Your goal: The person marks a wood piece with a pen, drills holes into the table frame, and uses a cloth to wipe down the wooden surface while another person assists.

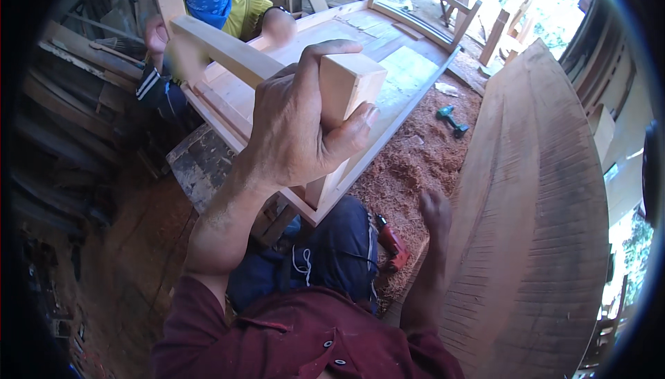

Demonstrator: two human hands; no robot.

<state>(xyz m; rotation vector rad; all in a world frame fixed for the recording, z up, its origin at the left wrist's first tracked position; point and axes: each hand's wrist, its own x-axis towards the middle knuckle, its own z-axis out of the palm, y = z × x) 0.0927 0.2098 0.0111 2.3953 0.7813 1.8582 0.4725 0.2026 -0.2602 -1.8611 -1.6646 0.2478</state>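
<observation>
My left hand [294, 119] is closed around the top of a squared pale wooden leg [353, 77], with the thumb along its near side. This leg rises from the near corner of a large light wooden frame [339, 195] with a panel inside. A rail [225, 46] runs from behind my hand to another upright [171, 8] at the far left. To the right of the frame, my right hand [435, 211] hangs low over the wood shavings. Its fingers look curled, and whatever they may hold is hidden. A red corded drill [393, 246] lies near it, beside my knee.
Across the frame sits a person in a yellow top [248, 13], hands blurred near the rail. A green power tool [451, 121] lies on the shavings [409, 154]. A broad wooden slab [533, 219] stretches along the right. Stacked boards [69, 102] fill the left.
</observation>
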